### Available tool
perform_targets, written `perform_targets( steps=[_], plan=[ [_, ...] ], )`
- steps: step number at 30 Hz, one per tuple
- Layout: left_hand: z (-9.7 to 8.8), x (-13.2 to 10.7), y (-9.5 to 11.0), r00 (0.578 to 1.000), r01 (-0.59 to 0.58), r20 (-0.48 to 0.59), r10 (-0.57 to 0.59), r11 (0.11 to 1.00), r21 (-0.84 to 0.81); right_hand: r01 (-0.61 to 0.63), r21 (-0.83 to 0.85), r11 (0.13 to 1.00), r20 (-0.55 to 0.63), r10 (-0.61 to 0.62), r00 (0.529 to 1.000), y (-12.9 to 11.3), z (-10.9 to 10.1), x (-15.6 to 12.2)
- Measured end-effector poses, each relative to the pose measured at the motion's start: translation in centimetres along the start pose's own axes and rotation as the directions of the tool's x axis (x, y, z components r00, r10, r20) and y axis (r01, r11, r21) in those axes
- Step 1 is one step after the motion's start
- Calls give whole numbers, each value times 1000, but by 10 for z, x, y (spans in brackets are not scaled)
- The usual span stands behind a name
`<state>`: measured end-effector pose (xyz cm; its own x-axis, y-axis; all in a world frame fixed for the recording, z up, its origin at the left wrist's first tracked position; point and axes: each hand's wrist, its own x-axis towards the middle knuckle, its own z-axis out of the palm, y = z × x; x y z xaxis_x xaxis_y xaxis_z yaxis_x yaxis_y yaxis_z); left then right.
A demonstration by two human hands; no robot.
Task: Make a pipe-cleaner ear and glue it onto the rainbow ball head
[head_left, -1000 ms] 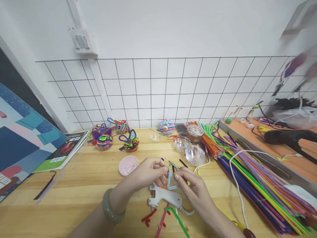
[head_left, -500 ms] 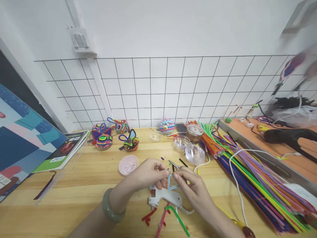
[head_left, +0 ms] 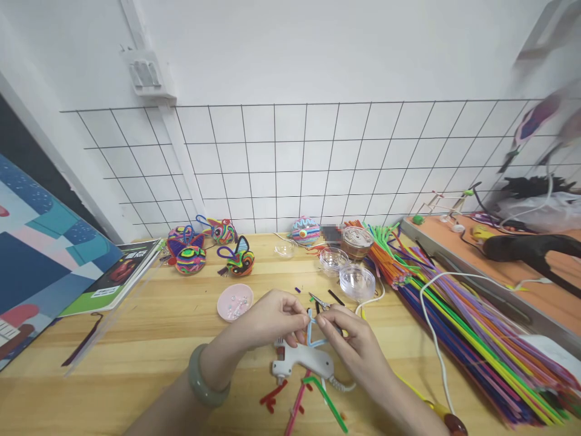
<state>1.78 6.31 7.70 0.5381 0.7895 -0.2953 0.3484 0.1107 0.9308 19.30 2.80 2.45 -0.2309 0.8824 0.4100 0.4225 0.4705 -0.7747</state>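
My left hand (head_left: pixel 270 318) and my right hand (head_left: pixel 349 342) meet over the wooden table, both pinched on a bent light-blue pipe cleaner (head_left: pixel 311 330). A jade bangle (head_left: pixel 202 378) circles my left wrist. Just below the hands lies a white glue gun (head_left: pixel 302 361) with its cord. Small scissors (head_left: pixel 320 301) rest on the table just beyond my fingers.
Cut red, pink and green pipe cleaner pieces (head_left: pixel 313 393) lie near the front edge. A pink dish (head_left: pixel 235 302), clear round containers (head_left: pixel 357 282) and colourful pipe cleaner figures (head_left: pixel 187 251) stand further back. A big pile of pipe cleaners (head_left: pixel 463 327) fills the right side. Books (head_left: pixel 115 275) lie left.
The hands stay together on the blue pipe cleaner, with only small finger shifts. The view has tilted up very slightly.
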Motion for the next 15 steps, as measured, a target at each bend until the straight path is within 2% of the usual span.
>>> perform_targets(
  steps=[9, 15],
  plan=[
    [-1, 0, -1, 1000, -28, -5, 28, 1000, 6, -78, 38, 996, -20, 79, 997, -1, -1, 1],
    [0, -1, 0, 1000, -20, 5, 20, 999, 25, -140, 187, 972, -13, 145, 989, -1, 0, 1]
  ],
)
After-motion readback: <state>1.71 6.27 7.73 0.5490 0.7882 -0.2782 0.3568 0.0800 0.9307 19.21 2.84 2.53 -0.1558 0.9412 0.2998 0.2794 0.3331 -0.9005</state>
